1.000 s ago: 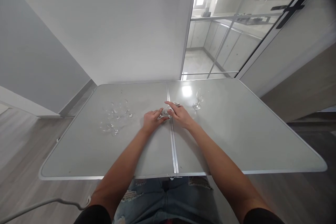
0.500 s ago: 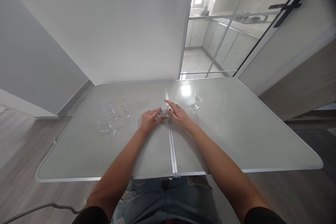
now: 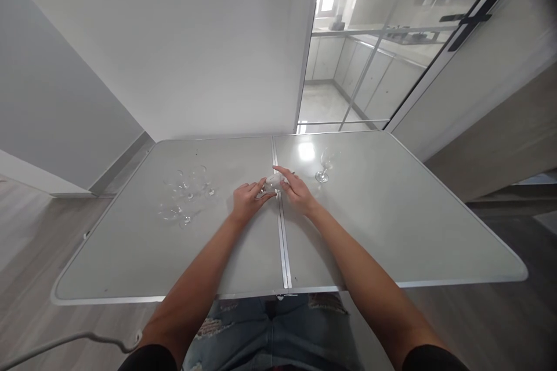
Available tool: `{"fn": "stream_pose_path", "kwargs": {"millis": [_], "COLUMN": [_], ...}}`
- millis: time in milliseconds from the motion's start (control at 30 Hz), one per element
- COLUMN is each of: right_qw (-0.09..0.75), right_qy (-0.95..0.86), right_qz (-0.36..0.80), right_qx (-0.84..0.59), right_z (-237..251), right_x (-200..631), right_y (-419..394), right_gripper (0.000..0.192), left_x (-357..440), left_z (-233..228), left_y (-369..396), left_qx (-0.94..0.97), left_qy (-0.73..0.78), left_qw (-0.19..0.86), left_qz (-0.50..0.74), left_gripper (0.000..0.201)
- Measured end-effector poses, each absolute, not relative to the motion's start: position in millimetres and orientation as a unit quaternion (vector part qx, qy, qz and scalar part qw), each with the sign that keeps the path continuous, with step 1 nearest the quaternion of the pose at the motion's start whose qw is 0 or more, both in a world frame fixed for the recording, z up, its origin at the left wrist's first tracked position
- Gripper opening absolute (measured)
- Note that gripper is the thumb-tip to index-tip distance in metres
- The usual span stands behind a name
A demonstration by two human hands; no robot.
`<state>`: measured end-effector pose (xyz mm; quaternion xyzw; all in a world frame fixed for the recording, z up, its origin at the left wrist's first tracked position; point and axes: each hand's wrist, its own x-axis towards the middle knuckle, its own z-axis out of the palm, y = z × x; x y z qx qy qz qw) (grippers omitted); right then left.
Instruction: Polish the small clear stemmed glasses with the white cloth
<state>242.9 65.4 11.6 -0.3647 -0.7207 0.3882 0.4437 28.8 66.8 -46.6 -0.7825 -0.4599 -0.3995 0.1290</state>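
Tabletop (image 3: 391,232) first: a pale grey folding surface, split by a metal seam (image 3: 282,237) that runs from 6 o'clock to 12 o'clock. Toward 10 o'clock of its centre stands a loose cluster of small clear glasses (image 3: 185,197). At about 1 o'clock a single stemmed glass (image 3: 322,167) stands upright, well apart from the cluster.

Both bare hands meet on the seam, just past centre. The left hand (image 3: 246,202) and the right hand (image 3: 299,190) each curl their fingers around one small clear glass (image 3: 274,183), which sits low between them, on or just above the table; whether it is upright or tipped is too small to tell.

As a judgement, the glass is being handled or turned over between the fingers. Any further move calls for a light, even grip, since clear glass is slippery and fragile.
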Motion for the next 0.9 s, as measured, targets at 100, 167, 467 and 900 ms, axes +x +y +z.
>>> {"fn": "stream_pose_path", "kwargs": {"millis": [100, 167, 467, 900], "right_qw": [0.402, 0.385, 0.472, 0.439], "right_qy": [-0.755, -0.748, -0.661, -0.644], "right_qz": [0.352, 0.373, 0.463, 0.493], "right_qx": [-0.381, -0.392, -0.355, -0.387], "right_z": [9.6, 8.7, 10.0, 12.2], "right_x": [239.1, 238.9, 240.7, 244.8], "right_y": [67.0, 68.4, 63.2, 69.2], "right_gripper": [0.051, 0.049, 0.042, 0.05], "left_x": [27.6, 26.8, 26.9, 30.7], "left_z": [-48.2, -48.7, -45.8, -45.2], "left_y": [66.9, 66.1, 66.7, 64.3], "left_qx": [-0.786, -0.791, -0.79, -0.795], "left_qy": [-0.465, -0.469, -0.48, -0.471], "left_qw": [0.125, 0.116, 0.103, 0.095], "left_qz": [-0.388, -0.375, -0.369, -0.371], "left_gripper": [0.05, 0.05, 0.051, 0.051]}}
